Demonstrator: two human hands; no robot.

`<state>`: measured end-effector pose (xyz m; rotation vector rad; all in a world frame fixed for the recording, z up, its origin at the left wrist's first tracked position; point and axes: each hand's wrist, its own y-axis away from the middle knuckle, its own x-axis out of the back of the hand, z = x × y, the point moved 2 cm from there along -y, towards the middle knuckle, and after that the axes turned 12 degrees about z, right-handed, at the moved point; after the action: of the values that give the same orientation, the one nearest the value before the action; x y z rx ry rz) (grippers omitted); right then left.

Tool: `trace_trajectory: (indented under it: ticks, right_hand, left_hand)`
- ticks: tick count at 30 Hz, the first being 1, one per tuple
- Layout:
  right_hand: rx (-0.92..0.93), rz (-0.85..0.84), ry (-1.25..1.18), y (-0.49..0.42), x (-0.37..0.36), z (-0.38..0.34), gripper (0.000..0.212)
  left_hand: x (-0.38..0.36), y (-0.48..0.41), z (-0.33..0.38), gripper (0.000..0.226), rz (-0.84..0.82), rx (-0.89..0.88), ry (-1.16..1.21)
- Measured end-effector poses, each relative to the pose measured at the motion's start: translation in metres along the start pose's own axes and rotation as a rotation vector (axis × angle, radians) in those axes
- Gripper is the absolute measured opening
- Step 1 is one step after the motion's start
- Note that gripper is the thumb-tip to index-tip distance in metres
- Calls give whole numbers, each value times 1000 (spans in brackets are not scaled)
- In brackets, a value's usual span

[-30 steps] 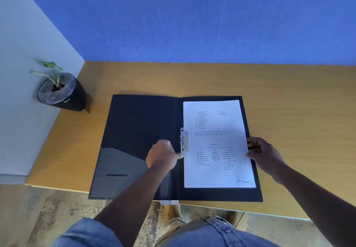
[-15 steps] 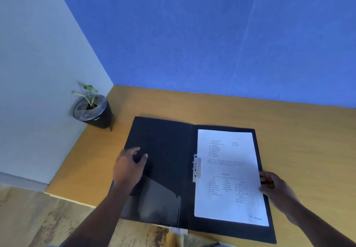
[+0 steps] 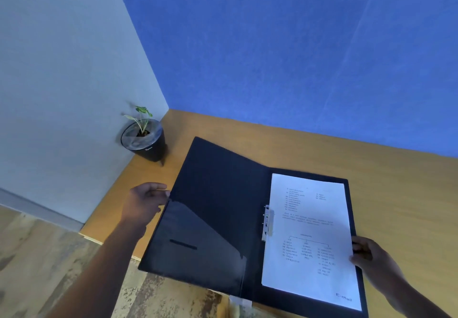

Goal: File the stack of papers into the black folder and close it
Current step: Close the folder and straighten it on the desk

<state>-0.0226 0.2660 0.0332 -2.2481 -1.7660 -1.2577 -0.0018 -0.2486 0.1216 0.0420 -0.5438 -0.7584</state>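
Note:
The black folder (image 3: pixel 218 193) lies open on the wooden desk (image 3: pixel 396 193). Its left cover, with a clear inner pocket (image 3: pixel 198 238), is tilted up off the desk. My left hand (image 3: pixel 146 201) grips the outer edge of that cover, fingers behind it. The stack of printed papers (image 3: pixel 309 218) lies flat on the right half, under the metal clip (image 3: pixel 267 222) at the spine. My right hand (image 3: pixel 369 255) rests on the right edge of the papers and folder, pressing them down.
A small plant in a black pot (image 3: pixel 146 141) stands in the desk's far left corner against the pale wall (image 3: pixel 62 94). A blue wall (image 3: pixel 297 57) runs along the back. The desk's near edge drops to a patterned floor (image 3: pixel 49 268).
My left hand moved from the clip to the left cover's outer edge and raised that cover. The view swung up and to the left. My right hand stayed on the papers' edge.

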Motion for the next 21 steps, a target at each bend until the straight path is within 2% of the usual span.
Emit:
trace_trajectory:
  ticks: [6,12,16,21]
  right_hand:
    - [-33,16,-4,3,4,-5,38]
    - [30,177,37,17,22,-24,28]
    - [100,21,-122,45,31,-58,15]
    - [191,-138,-294,92,38,-95,12]
  left_hand:
    - [-7,38,54,21,-238,45,190]
    - [-45,82,87,22,-351,-45,198]
    - [-88,119,98,12,-393,-143,201]
    - [-151,165,104,18,-444,-286,175]
